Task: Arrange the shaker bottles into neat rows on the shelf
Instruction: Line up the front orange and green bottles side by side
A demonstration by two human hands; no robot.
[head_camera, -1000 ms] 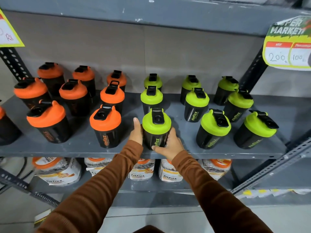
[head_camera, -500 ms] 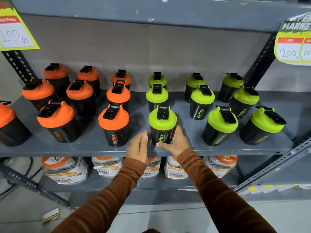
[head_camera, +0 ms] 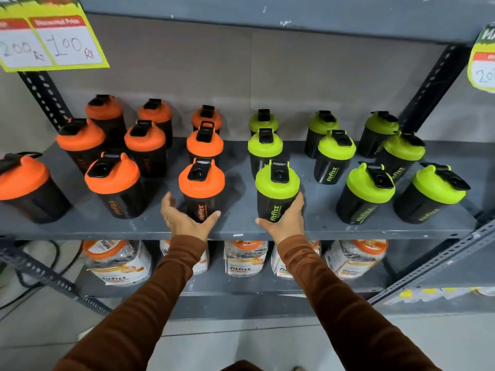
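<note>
Black shaker bottles stand on the grey shelf, orange-lidded ones on the left and green-lidded ones on the right, in rough columns. My right hand grips the base of the front green-lidded bottle, thumb on its left, fingers on its right. My left hand cups the front orange-lidded bottle. The thumb touches the bottle's lower front, while the spread fingers stay a little off its left side. Both bottles stand upright near the shelf's front edge.
Another orange-lidded bottle stands left of my left hand, and two green-lidded bottles stand right of my right hand. Price cards hang from the shelf above. Jars fill the lower shelf. A slotted upright stands at the right.
My left hand has left the green-lidded bottle and moved left to the front orange-lidded bottle. My right hand stays on the green-lidded bottle. The view has shifted left.
</note>
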